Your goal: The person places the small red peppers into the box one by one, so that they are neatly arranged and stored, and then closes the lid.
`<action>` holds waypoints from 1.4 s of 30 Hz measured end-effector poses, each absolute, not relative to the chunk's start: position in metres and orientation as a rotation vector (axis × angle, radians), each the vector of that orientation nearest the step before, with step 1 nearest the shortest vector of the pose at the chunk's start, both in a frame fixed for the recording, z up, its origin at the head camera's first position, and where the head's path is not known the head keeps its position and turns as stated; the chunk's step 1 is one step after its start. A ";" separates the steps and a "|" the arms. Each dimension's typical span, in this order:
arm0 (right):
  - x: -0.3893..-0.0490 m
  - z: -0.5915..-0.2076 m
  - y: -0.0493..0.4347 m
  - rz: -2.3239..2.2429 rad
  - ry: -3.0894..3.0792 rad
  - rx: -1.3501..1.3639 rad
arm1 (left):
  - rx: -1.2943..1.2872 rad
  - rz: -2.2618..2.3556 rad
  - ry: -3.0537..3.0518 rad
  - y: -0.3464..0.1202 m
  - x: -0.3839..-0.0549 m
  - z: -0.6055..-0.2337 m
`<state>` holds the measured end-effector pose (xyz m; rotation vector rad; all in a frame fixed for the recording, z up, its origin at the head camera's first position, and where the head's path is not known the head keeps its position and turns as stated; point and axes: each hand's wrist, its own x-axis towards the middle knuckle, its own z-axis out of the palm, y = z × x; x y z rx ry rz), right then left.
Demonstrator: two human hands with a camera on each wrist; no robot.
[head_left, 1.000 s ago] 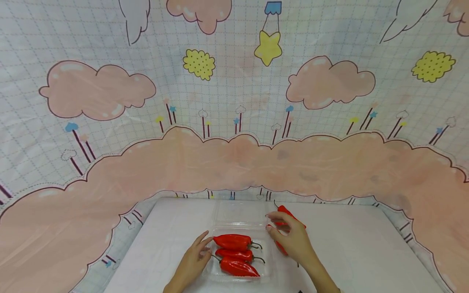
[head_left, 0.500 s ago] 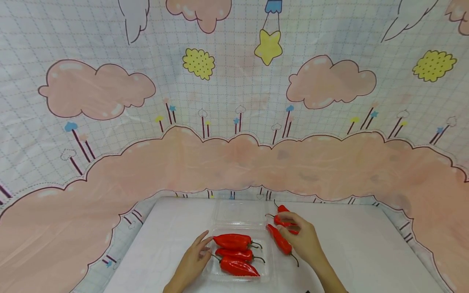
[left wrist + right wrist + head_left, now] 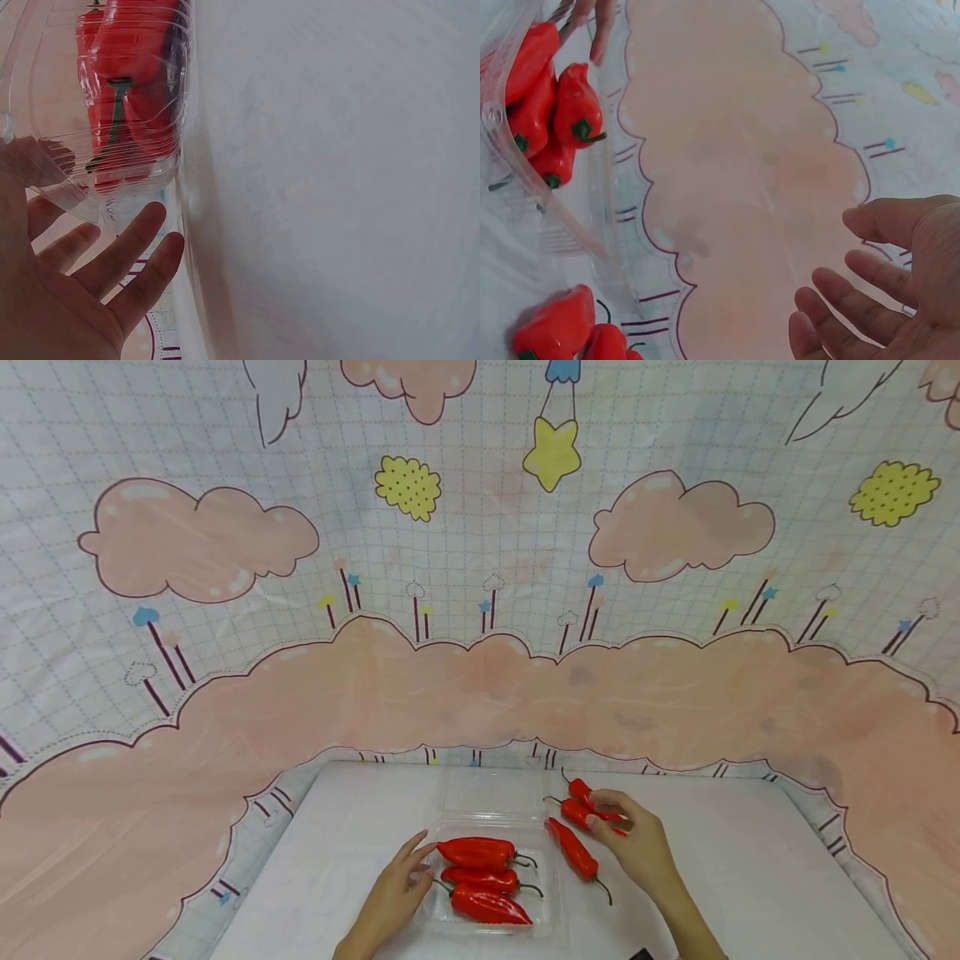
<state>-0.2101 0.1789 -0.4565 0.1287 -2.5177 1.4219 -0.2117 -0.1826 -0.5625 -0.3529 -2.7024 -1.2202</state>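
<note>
In the head view, a clear plastic clamshell box holds several red peppers. My left hand is at the box's left side, its fingers spread and touching the rim. In the left wrist view, the thumb lies behind the clear wall and the other fingers extend below it. To the right of the box, my right hand hovers at two red peppers, partly covering them. The right wrist view shows its fingers loosely bent, with nothing between them. Another red pepper lies nearer, beside the box.
The box's clear lid lies folded back on the white table. Behind the table hangs a cloth printed with clouds and stars. A dark object shows at the bottom edge by the right forearm.
My right hand has moved right, away from the box, uncovering more of the loose peppers. My left hand stays at the box's side, and the peppers in the box have not moved.
</note>
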 end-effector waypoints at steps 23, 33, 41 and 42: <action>-0.236 -0.483 0.207 1.459 -2.581 -0.052 | -0.329 -1.229 -2.732 -0.183 -0.212 -0.562; -0.249 -0.500 0.216 1.424 -2.637 -0.130 | -0.308 -1.232 -2.762 -0.183 -0.213 -0.564; -0.263 -0.514 0.223 1.406 -2.647 -0.107 | -0.310 -1.232 -2.762 -0.183 -0.213 -0.564; -0.265 -0.516 0.224 1.409 -2.648 -0.103 | -0.310 -1.231 -2.764 -0.183 -0.213 -0.564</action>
